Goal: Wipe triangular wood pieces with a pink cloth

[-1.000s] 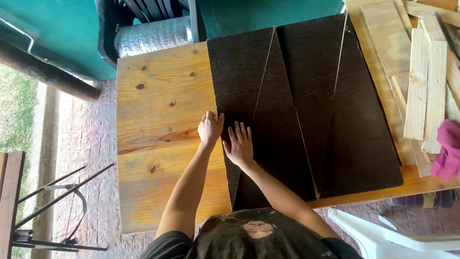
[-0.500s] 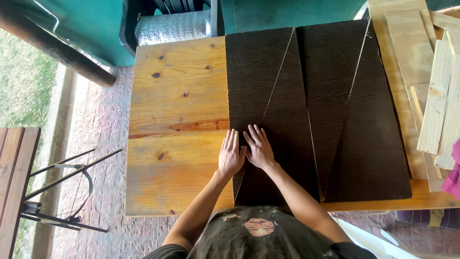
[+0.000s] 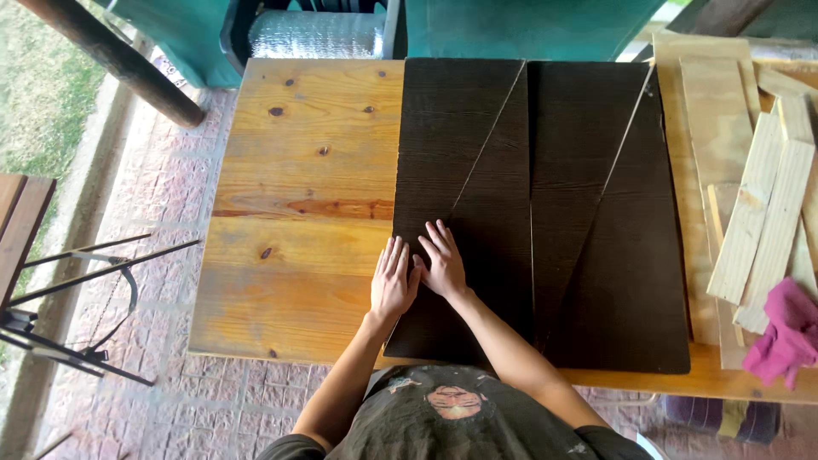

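On the pine table (image 3: 298, 170), near its front edge, both hands lay flat and side by side, fingers stretched out and gripping nothing. The left hand (image 3: 393, 285) rested across the left border of the dark wood panels (image 3: 452, 136), its palm partly on the bare tabletop and its fingertips on the dark surface. The right hand (image 3: 441, 264) lay wholly on the dark wood, just beside the left, the two thumbs close together or touching; which of the two could not be told. Neither hand was curled around an edge; they only pressed down from above.

The dark panels were several long tapered pieces set edge to edge, forming a large near-black rectangle that covered the middle and right of the table, with thin pale seams running slantwise and straight between them. The piece under the hands was the leftmost one, and its near end reached the table's front edge.

Right of the dark pieces a stack of pale wooden slats (image 3: 767, 213) lay on a light board, and a pink cloth (image 3: 788, 332) sat at the near right corner. Beyond the table's far edge stood a green cover (image 3: 511, 21) and a silvery roll (image 3: 315, 34). A folded metal frame (image 3: 77, 290) stood on the brick paving to the left
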